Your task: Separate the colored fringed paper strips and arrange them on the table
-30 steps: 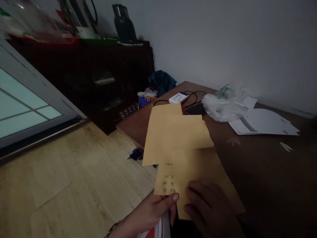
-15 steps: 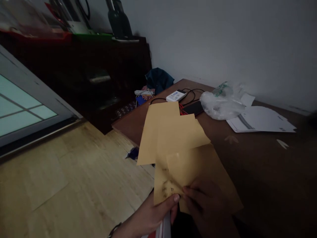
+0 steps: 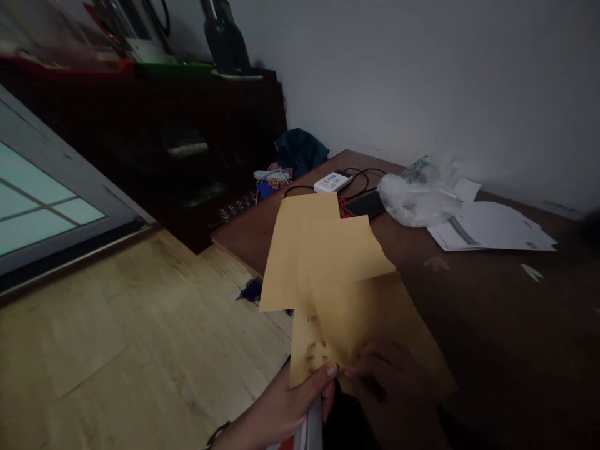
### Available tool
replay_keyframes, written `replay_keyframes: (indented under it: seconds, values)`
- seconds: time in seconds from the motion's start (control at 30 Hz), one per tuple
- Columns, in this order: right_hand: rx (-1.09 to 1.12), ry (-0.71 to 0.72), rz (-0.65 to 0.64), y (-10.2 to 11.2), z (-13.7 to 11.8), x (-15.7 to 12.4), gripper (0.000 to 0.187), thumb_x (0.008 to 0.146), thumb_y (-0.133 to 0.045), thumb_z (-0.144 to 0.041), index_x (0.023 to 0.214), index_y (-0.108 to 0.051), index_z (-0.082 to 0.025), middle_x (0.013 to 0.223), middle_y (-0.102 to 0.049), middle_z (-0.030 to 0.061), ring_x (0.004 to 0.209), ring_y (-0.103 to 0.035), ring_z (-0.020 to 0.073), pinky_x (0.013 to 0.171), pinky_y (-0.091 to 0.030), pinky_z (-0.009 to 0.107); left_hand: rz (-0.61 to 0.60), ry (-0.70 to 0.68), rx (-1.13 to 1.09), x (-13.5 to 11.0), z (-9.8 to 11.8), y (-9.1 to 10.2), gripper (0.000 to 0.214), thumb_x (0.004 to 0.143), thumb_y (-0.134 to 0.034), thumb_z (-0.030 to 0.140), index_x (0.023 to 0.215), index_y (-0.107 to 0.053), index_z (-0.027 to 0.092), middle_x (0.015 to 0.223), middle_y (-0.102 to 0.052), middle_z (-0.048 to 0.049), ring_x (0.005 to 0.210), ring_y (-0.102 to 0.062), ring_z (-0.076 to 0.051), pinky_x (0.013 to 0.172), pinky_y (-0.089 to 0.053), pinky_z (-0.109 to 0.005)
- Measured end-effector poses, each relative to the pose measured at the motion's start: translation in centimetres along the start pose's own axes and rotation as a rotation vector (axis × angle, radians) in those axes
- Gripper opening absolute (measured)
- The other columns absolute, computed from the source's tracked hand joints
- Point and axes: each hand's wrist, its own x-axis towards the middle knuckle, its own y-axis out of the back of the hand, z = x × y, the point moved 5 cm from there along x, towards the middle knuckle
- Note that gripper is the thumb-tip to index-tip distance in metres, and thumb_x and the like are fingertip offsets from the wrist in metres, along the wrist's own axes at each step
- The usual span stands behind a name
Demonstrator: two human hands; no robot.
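My left hand (image 3: pixel 304 400) is closed on the near edge of a brown paper sheet (image 3: pixel 375 306), its thumb on top beside some dark handwriting. Dim in shadow, my right hand (image 3: pixel 394 381) pinches the same sheet near its lower edge, just right of the left thumb. A crease runs through the paper between the hands. More brown paper (image 3: pixel 302 250) lies beyond it, overlapping, partly past the table's left edge. Below my left hand shows a white and red edge (image 3: pixel 307 431) of something mostly hidden.
On the brown table (image 3: pixel 469 325) are a white boxy device (image 3: pixel 332 181) with black cables, a dark flat object (image 3: pixel 363 205), a clear plastic bag (image 3: pixel 419 194) and white papers (image 3: pixel 497 228). A dark cabinet (image 3: pixel 140 137) stands left, above the wooden floor (image 3: pixel 117 337).
The paper corner that stood raised above the handwriting has flattened down into a crease. My right fingers have shifted slightly along the lower edge. My left hand is nearly still.
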Motion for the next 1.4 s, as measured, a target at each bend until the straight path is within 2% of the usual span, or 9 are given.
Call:
replay_keyframes:
  seconds: [0.37,0.57,0.9,1.0,1.1,1.17,1.23,1.33,1.4]
  values:
    - [-0.016,-0.047,-0.183,-0.3,1.5,-1.2,0.01,0.084,-0.061,-0.012,0.082,-0.062,-0.022,0.079,-0.062,0.0006,0.075,-0.059,0.0161,0.067,-0.044,0.027,0.038,0.089,-0.039,-0.3,-0.2,-0.1,0.073,0.084,-0.031,0.076,0.047,-0.054,0.017,0.044,-0.044,0.0013,0.047,-0.046,-0.012,0.05,-0.036,-0.023]
    - [-0.054,0.017,-0.094,0.0,0.7,-0.9,0.012,0.087,-0.056,-0.012,0.087,-0.064,-0.021,0.079,-0.063,0.0017,0.071,-0.057,0.0158,0.066,-0.043,0.027,0.055,0.094,-0.045,-0.2,-0.4,-0.1,0.072,0.085,-0.032,0.075,0.047,-0.053,0.017,0.044,-0.044,0.0016,0.048,-0.047,-0.012,0.051,-0.036,-0.023]
    - [-0.078,0.233,-0.019,0.7,-1.2,0.2,0.017,0.087,-0.053,-0.011,0.073,-0.059,-0.02,0.064,-0.061,-0.0015,0.056,-0.055,0.0122,0.059,-0.038,0.027,0.113,0.083,-0.051,-0.1,0.2,0.1,0.069,0.084,-0.036,0.073,0.047,-0.052,0.018,0.046,-0.046,0.0014,0.049,-0.049,-0.013,0.054,-0.039,-0.023]
    - [0.019,0.129,-0.042,2.2,-1.0,-0.2,0.014,0.086,-0.057,-0.016,0.074,-0.058,-0.022,0.066,-0.061,-0.0022,0.058,-0.059,0.0117,0.056,-0.044,0.023,0.12,0.092,-0.054,0.3,0.1,0.3,0.068,0.084,-0.036,0.074,0.047,-0.052,0.018,0.044,-0.043,0.0026,0.045,-0.044,-0.012,0.049,-0.036,-0.023]
    - [0.173,-0.164,-0.013,4.2,0.4,-1.5,0.005,0.09,-0.059,-0.032,0.089,-0.059,-0.027,0.07,-0.062,-0.003,0.056,-0.061,0.0124,0.051,-0.048,0.02,0.166,0.041,-0.04,0.7,0.2,1.0,0.065,0.083,-0.04,0.073,0.05,-0.053,0.018,0.047,-0.047,0.0013,0.047,-0.046,-0.013,0.049,-0.036,-0.024]
    - [0.286,-0.298,0.013,4.6,1.2,-2.8,0.025,0.088,-0.06,-0.046,0.108,-0.057,-0.03,0.068,-0.063,-0.0032,0.052,-0.06,0.0144,0.047,-0.05,0.022,0.224,0.007,-0.03,0.6,0.3,1.6,0.059,0.08,-0.047,0.071,0.056,-0.053,0.018,0.052,-0.051,0.0009,0.053,-0.048,-0.015,0.053,-0.037,-0.025]
    - [0.371,-0.334,-0.065,3.5,1.6,-4.0,0.034,0.086,-0.06,-0.053,0.113,-0.06,-0.031,0.065,-0.065,-0.002,0.049,-0.061,0.0161,0.045,-0.051,0.024,0.276,-0.007,-0.017,0.1,0.6,2.0,0.051,0.079,-0.053,0.067,0.062,-0.055,0.019,0.057,-0.054,0.0008,0.058,-0.05,-0.016,0.057,-0.039,-0.025]
    - [0.411,-0.353,-0.223,0.2,1.3,-6.4,0.026,0.093,-0.051,-0.047,0.101,-0.069,-0.03,0.065,-0.067,-0.0001,0.049,-0.064,0.0152,0.042,-0.05,0.022,0.35,-0.051,0.021,-1.4,1.4,2.3,0.038,0.084,-0.054,0.055,0.076,-0.061,0.018,0.07,-0.063,-0.0019,0.07,-0.056,-0.019,0.067,-0.043,-0.027]
    - [0.398,-0.377,-0.216,-1.1,0.4,-8.1,0.029,0.094,-0.05,-0.039,0.12,-0.061,-0.03,0.074,-0.071,0.0002,0.051,-0.066,0.0134,0.042,-0.05,0.019,0.417,-0.08,0.079,-3.1,2.3,2.3,0.031,0.087,-0.052,0.047,0.081,-0.063,0.018,0.076,-0.066,-0.0033,0.075,-0.057,-0.02,0.072,-0.045,-0.028]
